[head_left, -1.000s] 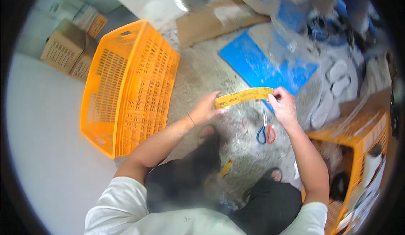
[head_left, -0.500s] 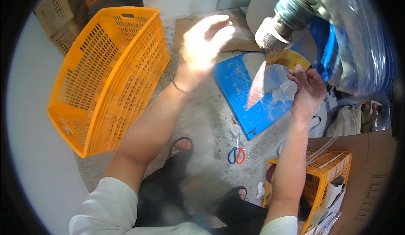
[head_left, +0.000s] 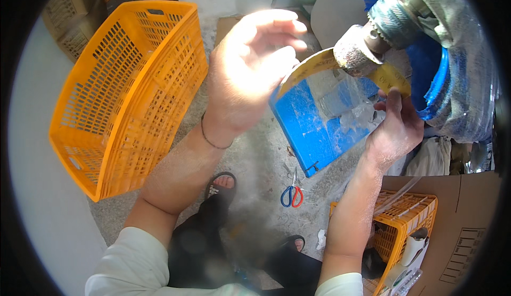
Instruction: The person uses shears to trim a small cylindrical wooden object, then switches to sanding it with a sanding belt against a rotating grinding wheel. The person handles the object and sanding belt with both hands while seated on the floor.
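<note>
A strip of yellow-backed sandpaper (head_left: 308,68) curves past a dust-covered rounded piece (head_left: 355,50) fixed to a metal chuck (head_left: 395,20). My right hand (head_left: 398,128) pinches the strip's right end between thumb and fingers, just below the chuck. My left hand (head_left: 247,75) is raised at the strip's other end, thumb and curled fingers apart. The strip's left end lies close to the left thumb; I cannot tell whether they touch. Bright light washes out part of that hand.
Below lies a dusty blue board (head_left: 311,128), with blue-and-red-handled scissors (head_left: 292,195) on the floor nearby. A stack of orange crates (head_left: 122,110) stands left. Another orange crate (head_left: 410,211) and cardboard (head_left: 452,227) are at right. Clear plastic sheeting (head_left: 468,78) surrounds the chuck.
The sandpaper's left end, hanging and blurred before, has swung up toward my left hand. My left hand appears larger and nearer, its fingers more curled. My right hand still grips the strip.
</note>
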Demonstrator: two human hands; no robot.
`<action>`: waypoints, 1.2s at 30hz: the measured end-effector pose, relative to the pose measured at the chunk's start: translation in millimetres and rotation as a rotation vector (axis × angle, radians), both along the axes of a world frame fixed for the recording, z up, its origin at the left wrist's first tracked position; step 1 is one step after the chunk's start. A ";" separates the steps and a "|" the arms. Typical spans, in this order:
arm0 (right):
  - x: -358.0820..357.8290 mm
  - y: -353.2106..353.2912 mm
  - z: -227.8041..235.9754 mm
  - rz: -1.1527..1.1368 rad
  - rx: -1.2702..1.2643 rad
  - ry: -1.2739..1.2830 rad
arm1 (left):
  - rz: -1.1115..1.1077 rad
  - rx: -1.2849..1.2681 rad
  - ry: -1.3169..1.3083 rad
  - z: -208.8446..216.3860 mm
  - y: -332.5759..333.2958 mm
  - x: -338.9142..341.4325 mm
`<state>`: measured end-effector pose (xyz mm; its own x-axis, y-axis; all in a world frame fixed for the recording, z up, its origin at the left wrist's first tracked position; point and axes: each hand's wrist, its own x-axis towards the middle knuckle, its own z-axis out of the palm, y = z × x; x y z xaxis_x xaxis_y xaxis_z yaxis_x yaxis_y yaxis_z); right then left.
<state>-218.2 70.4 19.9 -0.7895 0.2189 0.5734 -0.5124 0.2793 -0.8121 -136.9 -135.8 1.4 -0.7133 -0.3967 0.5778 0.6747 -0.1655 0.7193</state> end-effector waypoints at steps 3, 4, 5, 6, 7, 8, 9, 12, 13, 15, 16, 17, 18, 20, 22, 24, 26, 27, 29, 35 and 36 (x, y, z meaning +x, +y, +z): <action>5.8 2.3 2.5 -0.012 -0.044 0.036 | -0.010 0.030 -0.023 9.0 9.0 16.2; 6.1 3.1 2.8 0.000 -0.102 0.036 | 0.083 -0.060 -0.015 9.2 16.0 16.0; 5.6 3.5 2.7 0.014 -0.155 0.034 | 0.170 -0.152 -0.022 9.3 20.3 16.4; 5.1 4.3 2.8 0.014 -0.141 0.021 | 0.197 -0.142 -0.134 9.6 19.8 16.2; 3.9 4.5 3.0 0.015 -0.130 0.012 | 0.263 -0.173 -0.156 10.6 17.6 11.9; 3.3 4.4 2.9 -0.013 -0.116 -0.002 | 0.325 -0.210 -0.193 12.1 14.0 5.9; 3.0 3.8 2.9 0.025 -0.131 0.018 | 0.386 -0.227 -0.248 14.1 9.7 0.2; 3.2 -0.2 2.8 0.070 -0.214 0.041 | 0.488 -0.240 -0.206 23.0 3.9 -18.2; 4.3 -1.7 2.6 0.090 -0.260 0.018 | 0.496 -0.241 -0.212 26.1 3.7 -20.2; 7.2 -5.2 1.0 0.112 -0.357 0.012 | 0.458 -0.193 -0.143 30.8 9.1 -19.1; 9.8 -7.8 -1.3 0.114 -0.409 0.029 | 0.415 -0.158 -0.119 31.3 14.4 -15.1; 12.5 -9.4 -3.1 0.094 -0.475 0.011 | 0.373 -0.126 -0.060 31.5 19.9 -11.1; 16.8 -9.8 -5.1 0.099 -0.483 0.062 | 0.344 -0.087 -0.098 31.1 24.3 -7.0; 30.2 -10.0 -10.6 0.050 -0.536 0.084 | 0.278 -0.054 -0.043 28.7 33.8 -2.1; 45.8 -12.0 -16.0 0.032 -0.439 0.110 | 0.249 -0.127 0.066 25.0 38.6 1.8; 61.1 -13.9 -18.2 0.059 -0.402 0.185 | 0.321 -0.318 0.133 21.3 37.3 5.5; 77.4 -14.7 -16.8 0.069 -0.336 0.248 | 0.362 -0.393 0.158 19.1 36.8 4.5; 86.5 -15.7 -15.8 0.079 -0.310 0.286 | 0.357 -0.392 0.165 18.3 36.7 3.6; 100.8 -18.5 -12.7 0.108 -0.263 0.247 | 0.317 -0.360 0.143 17.6 36.8 1.8; 115.4 -21.1 -4.2 0.104 -0.062 0.261 | 0.142 -0.200 0.067 21.4 36.9 -12.8; 115.9 -20.8 -3.5 0.112 -0.046 0.285 | 0.181 -0.234 0.050 22.7 35.9 -16.0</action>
<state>-102.2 49.6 16.5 -0.6194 0.1702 0.7664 -0.7466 0.1741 -0.6421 -152.9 -99.9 24.2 -0.6113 -0.3667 0.7013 0.7138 0.1271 0.6887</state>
